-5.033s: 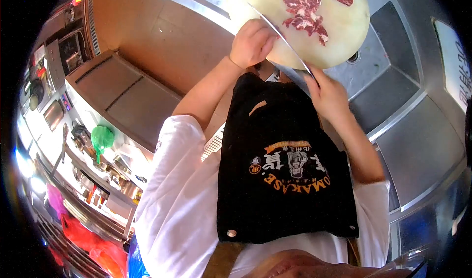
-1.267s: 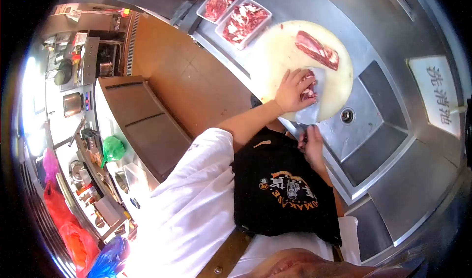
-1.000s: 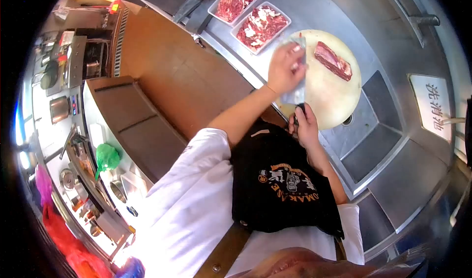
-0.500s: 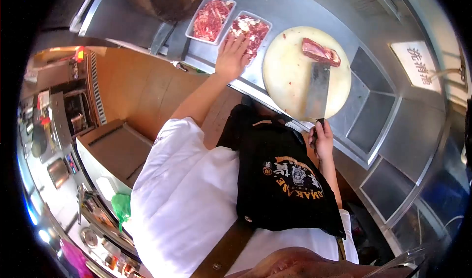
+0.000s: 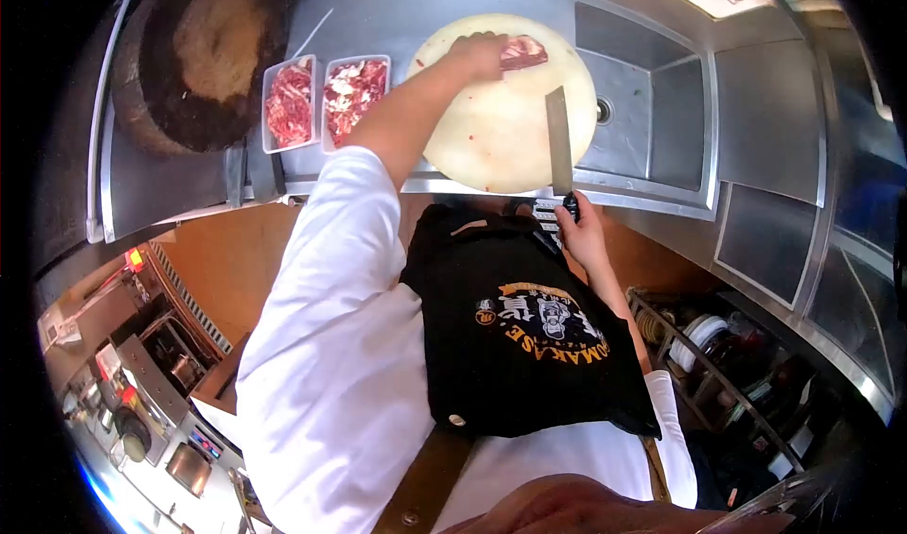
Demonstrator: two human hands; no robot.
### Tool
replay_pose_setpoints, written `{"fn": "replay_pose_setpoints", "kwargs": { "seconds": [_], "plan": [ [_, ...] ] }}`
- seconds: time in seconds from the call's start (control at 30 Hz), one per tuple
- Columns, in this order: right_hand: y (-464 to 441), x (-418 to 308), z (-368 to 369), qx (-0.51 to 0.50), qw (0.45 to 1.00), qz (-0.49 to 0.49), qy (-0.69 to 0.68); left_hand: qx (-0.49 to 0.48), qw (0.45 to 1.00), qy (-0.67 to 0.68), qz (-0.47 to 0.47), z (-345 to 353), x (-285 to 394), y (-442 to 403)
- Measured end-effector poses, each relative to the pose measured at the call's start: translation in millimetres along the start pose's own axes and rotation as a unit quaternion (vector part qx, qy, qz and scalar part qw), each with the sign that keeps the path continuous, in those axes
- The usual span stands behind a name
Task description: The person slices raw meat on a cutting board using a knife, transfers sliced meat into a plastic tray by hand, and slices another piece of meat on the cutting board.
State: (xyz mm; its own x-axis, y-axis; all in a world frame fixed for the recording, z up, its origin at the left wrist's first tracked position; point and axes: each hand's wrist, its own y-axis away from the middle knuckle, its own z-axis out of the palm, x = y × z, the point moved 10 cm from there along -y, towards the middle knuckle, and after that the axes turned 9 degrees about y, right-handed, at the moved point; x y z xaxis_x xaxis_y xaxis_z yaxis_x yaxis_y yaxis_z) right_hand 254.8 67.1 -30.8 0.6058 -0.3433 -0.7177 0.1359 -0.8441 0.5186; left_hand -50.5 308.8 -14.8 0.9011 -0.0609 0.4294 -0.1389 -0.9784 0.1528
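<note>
On the round cream cutting board (image 5: 501,151) lies a piece of raw red meat (image 5: 524,53) with pale fat. My left hand (image 5: 477,57) is closed over its left end, the fingers slightly blurred and partly hidden. Closed round the black handle of a cleaver (image 5: 560,142), my right hand (image 5: 583,230) is at the board's front edge. The wide blade points away from me over the board's right side, apart from the meat. Left of the board stand two clear plastic tubs: one of sliced red meat (image 5: 289,106), the other of meat with white fat pieces (image 5: 354,99).
A steel sink (image 5: 624,128) with a drain adjoins the board on the right. At the far left of the steel counter (image 5: 378,5) sits a large dark round block (image 5: 151,71) with a worn, pale middle. A rack of dishes (image 5: 704,340) stands low at the right.
My left hand has moved from the tub with white fat pieces to the meat on the board. The cleaver has shifted off the meat toward the board's right side. My view has turned.
</note>
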Motion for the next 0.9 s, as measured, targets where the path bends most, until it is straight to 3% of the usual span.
{"fn": "replay_pose_setpoints", "kwargs": {
  "seconds": [0.1, 0.17, 0.2, 0.23, 0.27, 0.3, 0.37, 0.43, 0.47, 0.57, 0.63, 0.7, 0.77, 0.83, 0.9],
  "plan": [
    [-2.4, 6.4, -3.6, -0.014, 0.999, -0.003, -0.034, -0.095, 0.995, -0.015, -0.014, 15.1, -10.6, -11.4],
    [-3.0, 10.4, -6.3, -0.028, 0.997, 0.001, -0.070, -0.193, 0.947, 0.232, -0.108, 38.8, -26.9, -3.3],
    [-4.8, 15.8, -6.5, -0.046, 0.992, 0.030, -0.112, -0.117, 0.952, 0.269, -0.088, 27.2, -25.9, -1.0],
    [-6.1, 20.2, -6.2, -0.067, 0.984, 0.058, -0.152, -0.121, 0.953, 0.262, -0.097, 30.6, -26.6, 6.0],
    [-7.9, 20.5, -10.2, -0.077, 0.982, 0.062, -0.161, -0.148, 0.855, 0.471, -0.159, 46.9, -28.0, 24.5],
    [-13.9, 30.0, -10.0, -0.088, 0.978, 0.062, -0.179, -0.157, 0.709, 0.653, -0.214, 53.0, -21.3, 47.2],
    [-22.7, 29.4, -17.6, -0.121, 0.977, 0.048, -0.169, -0.157, 0.685, 0.674, -0.227, 53.6, -19.7, 80.2],
    [-32.5, 22.3, -27.7, -0.157, 0.973, 0.030, -0.168, -0.122, 0.532, 0.818, -0.182, 57.1, -4.9, 101.1],
    [-37.7, 22.8, -32.5, -0.162, 0.972, 0.037, -0.166, -0.096, 0.491, 0.846, -0.185, 62.2, -6.1, 110.7],
    [-52.3, 5.6, -51.5, -0.196, 0.973, 0.022, -0.122, 0.032, 0.440, 0.873, -0.205, 55.8, 9.0, 140.8],
    [-68.6, 6.1, -57.4, -0.228, 0.967, 0.001, -0.116, 0.040, 0.417, 0.889, -0.185, 67.0, 16.4, 153.3],
    [-76.3, -0.6, -67.0, -0.250, 0.964, 0.009, -0.094, 0.160, 0.393, 0.889, -0.169, 62.2, 28.6, 161.5],
    [-91.2, -1.6, -72.4, -0.265, 0.961, 0.013, -0.073, 0.192, 0.395, 0.886, -0.147, 61.6, 39.1, 163.3],
    [-98.5, -15.9, -77.7, -0.271, 0.960, -0.042, -0.060, 0.243, 0.374, 0.892, -0.076, 61.0, 45.0, 163.5],
    [-105.0, -10.0, -87.5, -0.267, 0.963, -0.015, -0.035, 0.279, 0.362, 0.886, -0.081, 66.7, 50.4, 164.9]
  ]
}}
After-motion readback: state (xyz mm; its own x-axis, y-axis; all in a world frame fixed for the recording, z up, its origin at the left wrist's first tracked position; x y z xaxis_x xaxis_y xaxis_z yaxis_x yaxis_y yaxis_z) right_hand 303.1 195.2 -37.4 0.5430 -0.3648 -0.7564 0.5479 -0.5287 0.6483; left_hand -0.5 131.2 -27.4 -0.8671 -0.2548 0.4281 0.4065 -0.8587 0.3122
